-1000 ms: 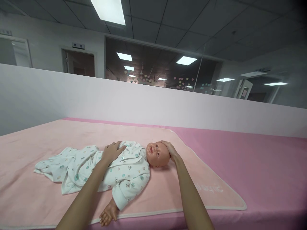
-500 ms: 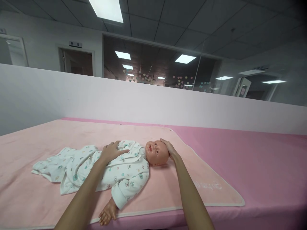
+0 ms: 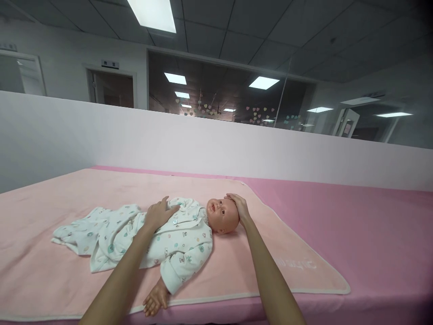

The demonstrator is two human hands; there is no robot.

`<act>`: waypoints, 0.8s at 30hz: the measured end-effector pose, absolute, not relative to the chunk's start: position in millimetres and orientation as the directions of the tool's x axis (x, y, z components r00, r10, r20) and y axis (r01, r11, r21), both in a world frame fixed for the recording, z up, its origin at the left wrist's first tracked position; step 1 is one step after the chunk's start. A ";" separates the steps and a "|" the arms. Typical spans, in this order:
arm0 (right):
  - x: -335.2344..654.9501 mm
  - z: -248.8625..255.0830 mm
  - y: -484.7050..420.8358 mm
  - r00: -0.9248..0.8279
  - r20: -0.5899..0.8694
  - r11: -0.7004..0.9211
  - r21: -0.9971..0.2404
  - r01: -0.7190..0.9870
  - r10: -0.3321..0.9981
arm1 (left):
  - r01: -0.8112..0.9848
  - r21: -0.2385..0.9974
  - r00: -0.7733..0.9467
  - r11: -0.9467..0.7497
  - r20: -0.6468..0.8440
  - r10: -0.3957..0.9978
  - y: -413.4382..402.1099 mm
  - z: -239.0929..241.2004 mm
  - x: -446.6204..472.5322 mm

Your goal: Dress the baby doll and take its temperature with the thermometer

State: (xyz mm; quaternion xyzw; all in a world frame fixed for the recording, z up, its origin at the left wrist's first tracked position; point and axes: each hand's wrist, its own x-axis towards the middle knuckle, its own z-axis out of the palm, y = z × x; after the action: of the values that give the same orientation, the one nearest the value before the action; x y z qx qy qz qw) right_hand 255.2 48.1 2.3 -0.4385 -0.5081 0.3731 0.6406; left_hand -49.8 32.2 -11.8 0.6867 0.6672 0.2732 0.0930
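Note:
A baby doll [image 3: 223, 215] lies on its back, its bald head toward the right. It wears a white printed sleepsuit [image 3: 184, 237] whose legs trail off to the left. My left hand [image 3: 160, 214] rests on the doll's chest with the fingers spread. Against the top of the doll's head lies my right hand [image 3: 239, 206], fingers stretched over the crown. One doll hand [image 3: 156, 298] pokes out of the near sleeve, by the blanket's front edge. The doll's far arm is mostly hidden.
Under the doll is a peach blanket [image 3: 237, 271] with a pale border, spread over a pink padded surface [image 3: 382, 243]. A low white wall [image 3: 216, 149] runs along the back. Beyond it are a window with heart stickers [image 3: 259, 115] and a doorway [image 3: 117, 90].
My left hand's fingers have shifted slightly on the doll's chest. My right hand stays at the head, and the whole view has moved a little.

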 end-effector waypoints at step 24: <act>125.5 -22.5 -10.5 -0.600 0.700 0.802 0.066 0.594 0.387 | 0.267 0.851 0.170 -0.452 0.420 0.892 16.5 -0.7 -20.7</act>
State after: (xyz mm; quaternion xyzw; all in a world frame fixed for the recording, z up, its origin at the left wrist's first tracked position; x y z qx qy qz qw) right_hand 125.5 -10.5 -22.5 -0.2779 -0.8821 -0.1478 0.3504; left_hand -20.7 16.5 -0.7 0.6958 0.4163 0.4917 0.3175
